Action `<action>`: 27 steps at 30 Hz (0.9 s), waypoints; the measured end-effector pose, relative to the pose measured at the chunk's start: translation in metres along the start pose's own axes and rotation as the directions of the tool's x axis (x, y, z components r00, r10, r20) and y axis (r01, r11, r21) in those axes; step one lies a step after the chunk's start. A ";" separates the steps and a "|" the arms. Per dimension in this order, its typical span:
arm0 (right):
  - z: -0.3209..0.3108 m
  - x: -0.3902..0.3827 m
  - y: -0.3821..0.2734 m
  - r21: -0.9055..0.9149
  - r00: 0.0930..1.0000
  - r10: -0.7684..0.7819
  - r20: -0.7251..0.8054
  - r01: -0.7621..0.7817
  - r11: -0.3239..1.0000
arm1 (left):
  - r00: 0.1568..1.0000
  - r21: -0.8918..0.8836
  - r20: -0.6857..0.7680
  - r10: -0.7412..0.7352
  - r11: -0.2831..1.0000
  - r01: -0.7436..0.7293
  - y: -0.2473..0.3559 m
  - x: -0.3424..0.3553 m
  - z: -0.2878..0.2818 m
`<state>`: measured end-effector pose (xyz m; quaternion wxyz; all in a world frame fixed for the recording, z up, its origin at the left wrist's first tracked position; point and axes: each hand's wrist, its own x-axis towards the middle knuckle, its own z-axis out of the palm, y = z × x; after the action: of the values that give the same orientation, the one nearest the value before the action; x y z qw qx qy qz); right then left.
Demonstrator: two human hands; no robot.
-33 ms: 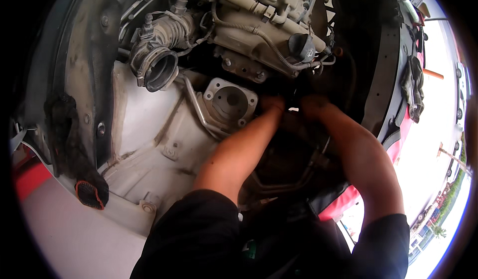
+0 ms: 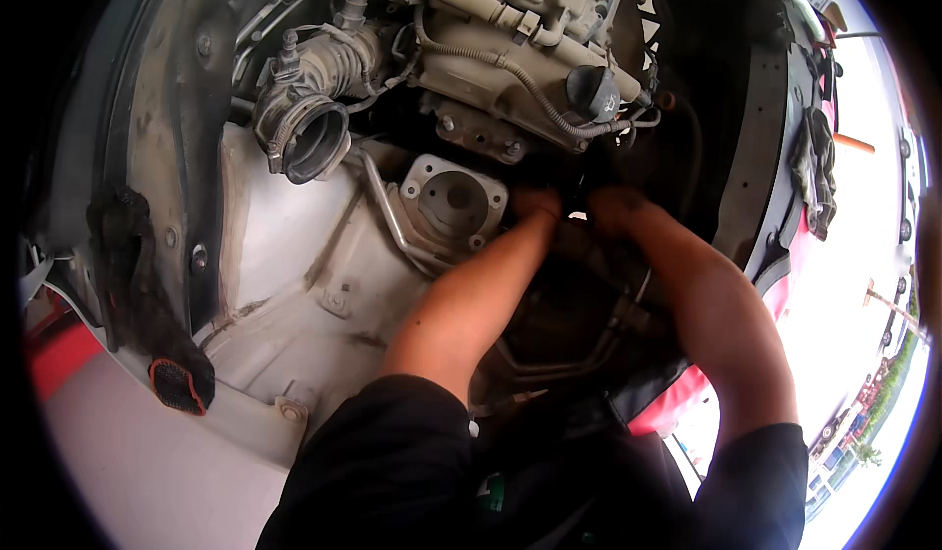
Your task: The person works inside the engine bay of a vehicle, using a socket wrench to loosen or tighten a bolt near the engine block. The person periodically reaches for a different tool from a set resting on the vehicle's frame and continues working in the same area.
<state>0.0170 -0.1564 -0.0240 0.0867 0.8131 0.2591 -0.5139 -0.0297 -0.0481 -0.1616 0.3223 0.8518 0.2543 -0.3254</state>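
Both my arms reach down into the dark gap below the engine point(image 2: 510, 89). My left hand point(image 2: 536, 202) is beside the square metal mount point(image 2: 453, 200) with a round recess, its fingers lost in shadow. Close by on the right, my right hand point(image 2: 613, 209) dips into the same gap, below the black oil filler cap point(image 2: 593, 91). Its fingers are hidden too. Whatever either hand touches down there cannot be made out. A small bright spot shows between the two wrists.
A ribbed air intake hose point(image 2: 316, 138) with an open end sits left of the engine. Bent metal pipes point(image 2: 388, 211) run by the mount. A black mesh sleeve point(image 2: 177, 383) hangs over the left fender. A grey cloth or glove point(image 2: 816, 172) lies along the right edge.
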 end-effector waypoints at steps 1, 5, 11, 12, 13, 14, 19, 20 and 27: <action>-0.008 -0.004 -0.006 0.032 0.999 -0.026 0.034 0.025 0.999 | 0.994 0.150 -0.033 0.106 0.984 -0.099 -0.001 -0.005 -0.009; 0.003 -0.006 -0.004 0.039 0.966 -0.139 -0.216 0.151 0.988 | 0.986 0.018 -0.136 0.098 0.995 -0.097 0.009 -0.019 -0.021; -0.014 -0.031 -0.038 -0.075 0.960 -0.081 -0.269 0.063 0.995 | 0.980 0.063 -0.166 0.110 0.993 -0.101 -0.016 0.013 -0.011; -0.006 -0.030 -0.032 -0.078 0.962 -0.067 -0.264 0.048 0.996 | 0.988 0.064 -0.126 0.089 0.995 -0.082 -0.005 0.005 -0.011; -0.003 -0.028 -0.026 -0.082 0.961 -0.052 -0.270 0.031 0.996 | 0.991 0.028 -0.094 0.090 0.996 -0.088 0.004 -0.003 -0.018; -0.005 -0.028 -0.024 -0.057 0.968 -0.048 -0.245 0.035 0.998 | 0.994 -0.009 -0.068 0.085 0.996 -0.086 0.008 -0.012 -0.027; -0.036 -0.032 -0.056 0.075 0.943 -0.022 -0.331 0.050 0.996 | 0.871 0.470 -0.076 0.486 0.788 -0.399 -0.015 -0.013 -0.044; -0.030 -0.028 -0.049 0.073 0.957 -0.006 -0.289 0.029 0.997 | 0.870 0.425 -0.106 0.481 0.813 -0.398 -0.004 -0.025 -0.050; -0.021 -0.023 -0.041 0.000 0.990 -0.133 -0.052 0.133 0.991 | 0.984 -0.019 0.005 0.180 0.983 -0.180 0.004 -0.053 -0.055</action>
<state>0.0050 -0.1210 0.0104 0.0438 0.8073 0.3140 -0.4977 -0.0408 -0.0235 -0.0899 0.3591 0.8672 0.1781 -0.2954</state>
